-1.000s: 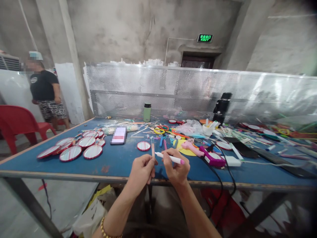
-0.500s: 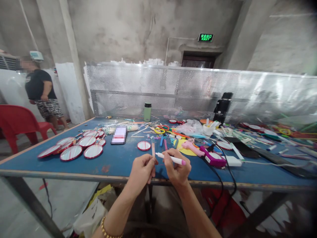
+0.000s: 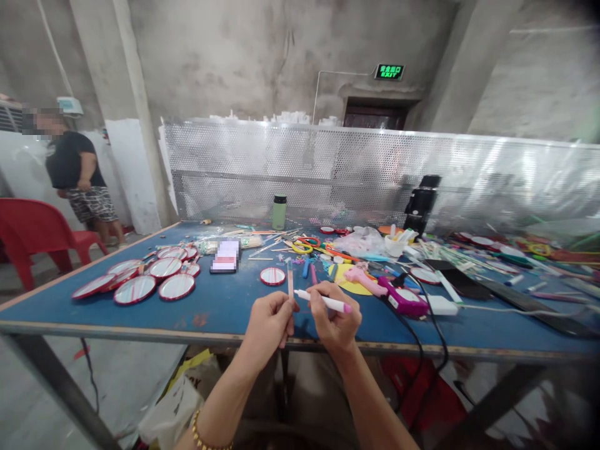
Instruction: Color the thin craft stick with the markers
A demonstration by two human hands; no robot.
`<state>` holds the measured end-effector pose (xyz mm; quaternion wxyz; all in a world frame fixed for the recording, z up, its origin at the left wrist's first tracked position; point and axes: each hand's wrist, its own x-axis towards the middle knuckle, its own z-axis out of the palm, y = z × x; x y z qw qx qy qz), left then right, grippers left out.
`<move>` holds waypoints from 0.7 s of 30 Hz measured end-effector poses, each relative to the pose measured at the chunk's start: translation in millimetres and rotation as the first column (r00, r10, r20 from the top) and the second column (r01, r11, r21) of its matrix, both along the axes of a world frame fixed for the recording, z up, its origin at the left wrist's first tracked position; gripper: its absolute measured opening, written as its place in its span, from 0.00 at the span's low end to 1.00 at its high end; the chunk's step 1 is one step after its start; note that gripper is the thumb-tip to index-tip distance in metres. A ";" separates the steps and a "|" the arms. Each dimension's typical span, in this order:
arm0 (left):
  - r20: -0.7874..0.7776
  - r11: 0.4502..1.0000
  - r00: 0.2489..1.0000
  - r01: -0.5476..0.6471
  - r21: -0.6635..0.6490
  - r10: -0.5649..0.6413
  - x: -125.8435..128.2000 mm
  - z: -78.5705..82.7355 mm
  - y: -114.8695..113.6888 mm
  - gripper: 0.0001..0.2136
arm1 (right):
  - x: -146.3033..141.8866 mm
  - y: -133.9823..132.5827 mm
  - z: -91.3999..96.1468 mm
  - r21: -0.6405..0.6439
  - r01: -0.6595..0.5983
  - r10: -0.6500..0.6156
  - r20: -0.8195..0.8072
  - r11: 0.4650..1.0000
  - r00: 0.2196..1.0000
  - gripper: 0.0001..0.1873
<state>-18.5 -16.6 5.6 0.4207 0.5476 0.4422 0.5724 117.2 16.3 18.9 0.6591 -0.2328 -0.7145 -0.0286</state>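
A thin wooden craft stick [image 3: 290,280] stands upright in my left hand [image 3: 272,317], pinched between thumb and fingers near the table's front edge. The stick's upper end looks bluish. My right hand [image 3: 335,315] grips a white marker pen [image 3: 328,301] with a pink end, its tip pointing left at the stick. Whether the tip touches the wood I cannot tell. Just beyond my hands lies a round red-rimmed mirror [image 3: 272,275]. Blue [image 3: 305,270] and pink pens [image 3: 313,273] lie close behind the stick.
Several red-rimmed round mirrors [image 3: 135,290] are heaped on the left. A phone [image 3: 225,256] and a green bottle [image 3: 279,212] stand or lie farther back. To the right are a pink glue gun [image 3: 364,279], a purple device [image 3: 407,297] and cables. A person [image 3: 77,165] stands far left.
My hands, the stick and the marker hold almost the same position. The person at far left has shifted slightly left.
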 end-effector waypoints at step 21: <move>-0.044 1.000 0.999 -0.022 0.014 0.022 2.4 -2.3 1.9 0.15 | -0.1 1.4 -2.1 -0.014 -0.064 0.064 0.022 0.998 0.998 0.10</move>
